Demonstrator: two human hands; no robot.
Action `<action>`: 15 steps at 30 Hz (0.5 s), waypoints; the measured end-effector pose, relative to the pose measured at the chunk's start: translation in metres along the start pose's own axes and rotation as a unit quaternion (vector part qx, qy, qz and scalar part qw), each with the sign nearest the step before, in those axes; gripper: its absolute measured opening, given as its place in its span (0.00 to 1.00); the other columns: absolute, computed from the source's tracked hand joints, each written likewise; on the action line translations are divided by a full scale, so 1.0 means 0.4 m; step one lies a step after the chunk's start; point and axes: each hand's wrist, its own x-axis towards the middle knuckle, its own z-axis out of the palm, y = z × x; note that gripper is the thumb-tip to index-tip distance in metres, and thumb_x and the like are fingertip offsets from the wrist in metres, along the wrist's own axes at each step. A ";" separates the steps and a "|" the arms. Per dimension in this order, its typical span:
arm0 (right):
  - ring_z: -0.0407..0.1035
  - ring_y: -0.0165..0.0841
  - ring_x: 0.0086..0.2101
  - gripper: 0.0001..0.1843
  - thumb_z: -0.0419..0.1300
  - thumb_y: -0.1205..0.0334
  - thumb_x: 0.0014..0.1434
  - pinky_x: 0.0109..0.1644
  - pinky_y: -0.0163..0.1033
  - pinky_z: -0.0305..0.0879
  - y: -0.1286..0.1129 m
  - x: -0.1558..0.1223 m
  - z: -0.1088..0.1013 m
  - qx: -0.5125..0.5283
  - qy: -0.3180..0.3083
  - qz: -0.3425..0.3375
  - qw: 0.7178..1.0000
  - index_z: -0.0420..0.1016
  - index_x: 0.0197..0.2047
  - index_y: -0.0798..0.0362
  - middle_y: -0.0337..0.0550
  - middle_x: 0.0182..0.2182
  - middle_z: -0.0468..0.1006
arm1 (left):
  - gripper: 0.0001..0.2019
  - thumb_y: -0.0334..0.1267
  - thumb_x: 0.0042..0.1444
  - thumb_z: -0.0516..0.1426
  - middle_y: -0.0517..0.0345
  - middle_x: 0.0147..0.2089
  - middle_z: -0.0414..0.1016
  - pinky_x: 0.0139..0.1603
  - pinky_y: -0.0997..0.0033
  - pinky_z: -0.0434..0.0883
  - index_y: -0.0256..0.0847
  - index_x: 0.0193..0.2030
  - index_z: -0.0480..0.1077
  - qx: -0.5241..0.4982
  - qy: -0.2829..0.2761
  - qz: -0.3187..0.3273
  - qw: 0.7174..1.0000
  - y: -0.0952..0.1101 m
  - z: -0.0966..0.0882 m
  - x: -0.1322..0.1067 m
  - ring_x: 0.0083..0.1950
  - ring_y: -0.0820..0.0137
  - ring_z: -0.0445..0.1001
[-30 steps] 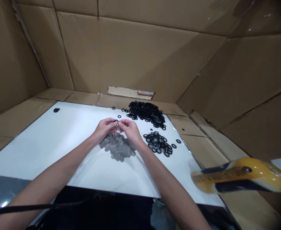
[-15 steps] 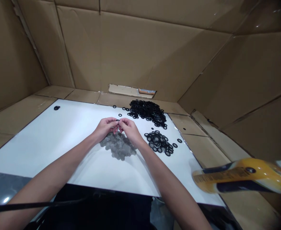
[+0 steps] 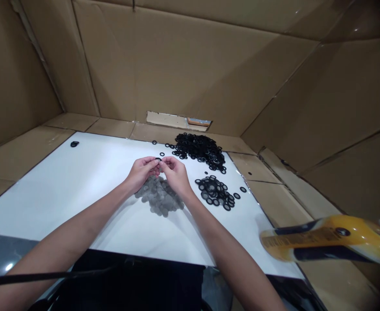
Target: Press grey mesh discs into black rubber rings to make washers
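My left hand (image 3: 144, 171) and my right hand (image 3: 174, 171) meet over the white board, fingertips pinched on one small black ring (image 3: 158, 159) between them. Right below my fingers lies a heap of thin grey discs (image 3: 162, 200), partly hidden by the hands. Whether a grey disc sits in the held ring is too small to tell. Beyond my right hand is a big pile of black rings (image 3: 198, 151). Nearer, to the right of my forearm, rests a smaller pile of black rings with grey centres (image 3: 214, 192).
A yellow and dark bottle (image 3: 329, 238) stands at the right edge of the white board (image 3: 63, 190). A few black rings (image 3: 74, 144) sit at the far left corner. Cardboard walls (image 3: 190, 65) enclose the back and sides, with a slot low in the back one.
My hands have shifted very slightly upward with the ring, still pinching it together. The camera view has tilted a little; the piles look the same.
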 end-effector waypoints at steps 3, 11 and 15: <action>0.72 0.34 0.31 0.12 0.63 0.52 0.53 0.39 0.40 0.69 0.005 0.005 -0.001 0.015 -0.005 0.008 1.000 0.73 0.34 0.52 0.40 0.29 0.77 | 0.15 0.45 0.50 0.67 0.60 0.30 0.73 0.31 0.73 0.71 0.36 0.36 0.74 0.002 0.004 0.001 1.000 -0.004 -0.002 0.001 0.30 0.73 0.72; 0.66 0.31 0.27 0.10 0.62 0.54 0.53 0.36 0.37 0.64 -0.010 0.005 -0.007 0.040 -0.021 0.026 0.999 0.73 0.30 0.53 0.36 0.24 0.72 | 0.14 0.44 0.50 0.68 0.57 0.29 0.75 0.29 0.71 0.71 0.34 0.33 0.75 0.053 -0.038 -0.022 0.998 0.002 -0.017 -0.001 0.26 0.73 0.72; 0.64 0.30 0.27 0.10 0.63 0.55 0.51 0.36 0.37 0.62 -0.011 0.005 -0.013 0.045 -0.029 0.032 0.998 0.73 0.28 0.53 0.36 0.23 0.71 | 0.13 0.43 0.50 0.68 0.59 0.26 0.74 0.29 0.71 0.71 0.35 0.32 0.75 0.065 -0.028 -0.015 0.997 0.005 -0.018 -0.003 0.25 0.72 0.72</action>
